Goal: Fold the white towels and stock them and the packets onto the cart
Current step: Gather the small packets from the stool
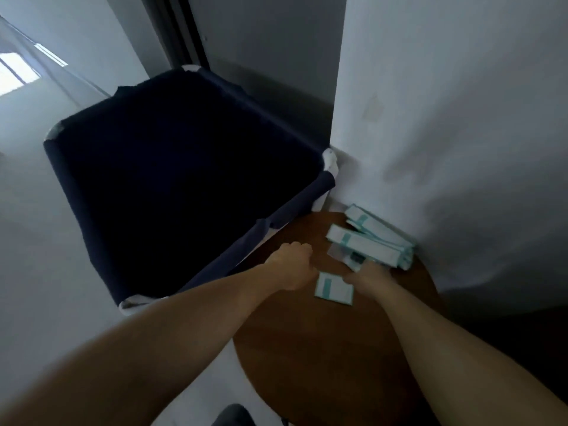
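Note:
Several white packets with teal stripes (373, 241) lie piled at the far edge of a round brown table (332, 348), against the wall. One small square packet (333, 287) lies apart, nearer to me. My right hand (368, 276) reaches to the near edge of the pile, its thumb on the small packet's corner; its fingers are hidden, so its grip is unclear. My left hand (292, 265) is curled into a fist over the table's left edge, with nothing visible in it. No towels are in view.
A large dark navy fabric bin on a white frame (184, 167) stands left of the table, touching its edge. A white wall (445, 118) rises right behind the packets. A dark object (232, 416) sits at the bottom edge.

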